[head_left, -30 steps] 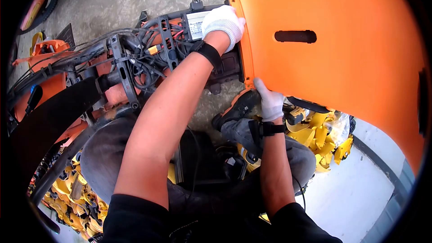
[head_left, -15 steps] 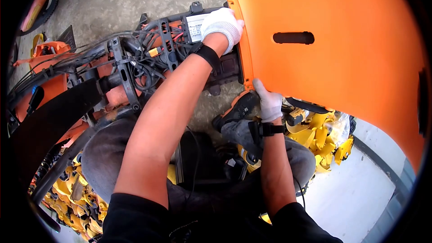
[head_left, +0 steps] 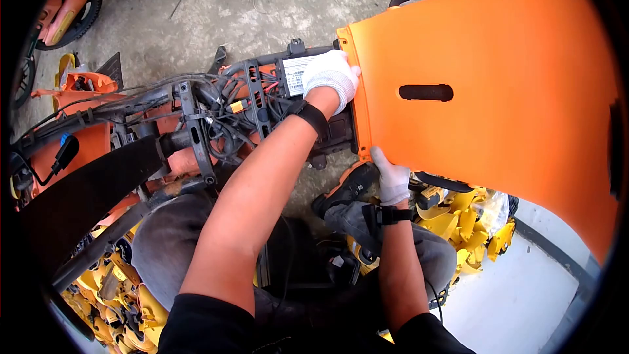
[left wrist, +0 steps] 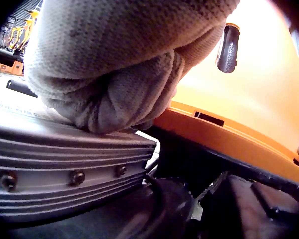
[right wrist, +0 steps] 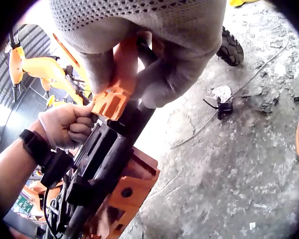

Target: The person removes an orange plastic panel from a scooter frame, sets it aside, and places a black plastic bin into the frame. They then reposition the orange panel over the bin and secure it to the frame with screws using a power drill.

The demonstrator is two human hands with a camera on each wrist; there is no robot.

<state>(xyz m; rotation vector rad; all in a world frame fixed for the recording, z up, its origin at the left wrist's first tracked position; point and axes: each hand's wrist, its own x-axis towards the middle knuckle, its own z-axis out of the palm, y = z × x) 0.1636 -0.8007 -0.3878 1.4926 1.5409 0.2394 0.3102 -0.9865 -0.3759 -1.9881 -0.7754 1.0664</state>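
A large orange body panel [head_left: 498,124] with a dark slot lies over the right end of a vehicle frame [head_left: 194,132]. My gloved left hand [head_left: 331,78] is curled at the panel's left edge, pinching it between thumb and fingers. Under that hand is a finned metal box [left wrist: 70,159] with a printed label. My gloved right hand [head_left: 394,182] grips the panel's near corner, thumb on top. The right wrist view shows its fingers wrapped around the orange corner [right wrist: 112,102], close over the black frame tube.
Tangled wires and a yellow connector [head_left: 238,106] fill the frame's middle. Yellow plastic parts [head_left: 465,226] are heaped at the right, and more [head_left: 118,295] at the lower left. Another orange vehicle [head_left: 72,6] stands at the far left. A dark shoe [head_left: 350,187] is below the panel's edge.
The head view has tilted, so the panel, frame and hands sit lower in it, with more floor showing at the top. Both hands stay at the same panel edge.
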